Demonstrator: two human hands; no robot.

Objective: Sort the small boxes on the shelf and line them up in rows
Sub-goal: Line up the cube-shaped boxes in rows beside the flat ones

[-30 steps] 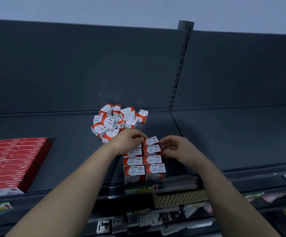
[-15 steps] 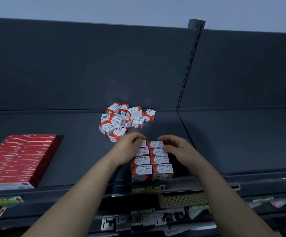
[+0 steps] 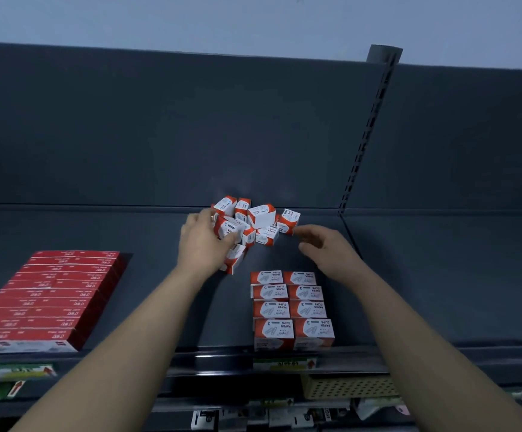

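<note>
A loose pile of small red-and-white paper clip boxes [image 3: 261, 218] lies at the back of the dark shelf [image 3: 147, 294]. Nearer the front edge, several of the same boxes stand in two neat rows [image 3: 291, 307], running front to back. My left hand [image 3: 205, 244] is on the left side of the pile, its fingers closed around one box [image 3: 230, 227]. My right hand [image 3: 325, 251] hovers just right of the pile with fingers spread, touching nothing. Part of the pile is hidden behind my left hand.
A block of flat red boxes [image 3: 47, 294] lies on the shelf's left part. A slotted upright [image 3: 365, 132] divides the back panel. Price tags [image 3: 284, 364] run along the front edge. A perforated beige basket [image 3: 347, 386] sits on the shelf below.
Both hands left the two neat rows and reached back to the loose pile. My left hand closed on a box there; my right hand opened beside it.
</note>
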